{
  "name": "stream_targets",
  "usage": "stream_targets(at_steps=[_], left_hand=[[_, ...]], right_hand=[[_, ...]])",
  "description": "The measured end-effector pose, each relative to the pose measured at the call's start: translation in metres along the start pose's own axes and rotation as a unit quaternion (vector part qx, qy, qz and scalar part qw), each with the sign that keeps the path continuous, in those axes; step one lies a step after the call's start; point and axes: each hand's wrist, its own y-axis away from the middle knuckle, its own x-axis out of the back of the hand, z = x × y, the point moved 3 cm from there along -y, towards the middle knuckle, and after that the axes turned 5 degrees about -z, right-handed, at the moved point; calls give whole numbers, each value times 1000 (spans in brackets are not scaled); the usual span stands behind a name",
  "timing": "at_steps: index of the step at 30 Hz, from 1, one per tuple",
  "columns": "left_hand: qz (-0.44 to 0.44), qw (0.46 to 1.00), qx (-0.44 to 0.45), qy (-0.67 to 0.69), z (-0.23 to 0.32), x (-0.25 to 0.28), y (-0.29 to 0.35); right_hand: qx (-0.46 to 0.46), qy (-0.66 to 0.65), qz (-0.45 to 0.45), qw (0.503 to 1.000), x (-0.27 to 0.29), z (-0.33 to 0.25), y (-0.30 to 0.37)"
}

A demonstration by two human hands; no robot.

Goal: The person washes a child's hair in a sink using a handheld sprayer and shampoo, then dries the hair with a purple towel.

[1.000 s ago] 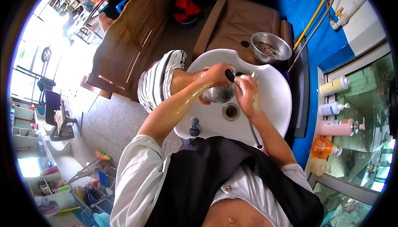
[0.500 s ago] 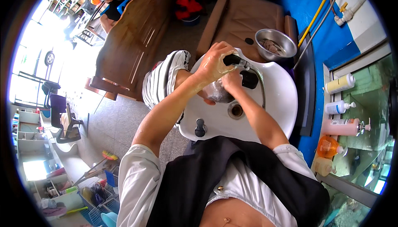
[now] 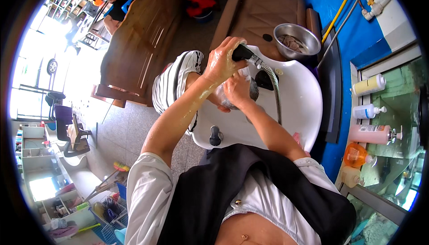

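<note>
My left hand [image 3: 225, 59], wet with suds on its skin, is wrapped round a black shower head [image 3: 241, 53]. A ribbed metal hose [image 3: 273, 82] curves down from it into the white wash basin [image 3: 300, 97]. My right hand [image 3: 237, 89] lies on the wet head [image 3: 254, 91] of a person leaning over the basin, just below the shower head; it holds nothing, and its fingertips are partly hidden. That person wears a striped shirt [image 3: 172, 83]. A black tap lever [image 3: 216, 136] stands at the basin's near left edge.
A metal bowl [image 3: 297, 39] with a cloth in it stands beyond the basin, by a brown padded seat [image 3: 263, 10]. Several pump bottles [image 3: 370, 134] line the right ledge. A wooden bench [image 3: 129, 52] stands at left; another person [image 3: 119, 1] sits far off.
My left hand and the shower head have shifted left and slightly away from me. My right hand has moved left across the wet head, which now covers the drain.
</note>
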Motion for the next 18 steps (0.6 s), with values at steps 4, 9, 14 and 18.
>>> stream_targets(at_steps=[4, 9, 14, 18], left_hand=[[-21, 1000, -13, 5, 3, -3, -7], [-55, 996, 54, 33, -8, -6, -3], [-71, 996, 54, 15, -5, -13, -8], [-85, 995, 56, 1, -9, -13, -10]], right_hand=[[-292, -105, -222, 924, 0, 78, -23], [-33, 32, 25, 999, -13, 10, 16], [-195, -133, -138, 962, -22, 79, 12], [-179, -55, -99, 977, -18, 99, 16]])
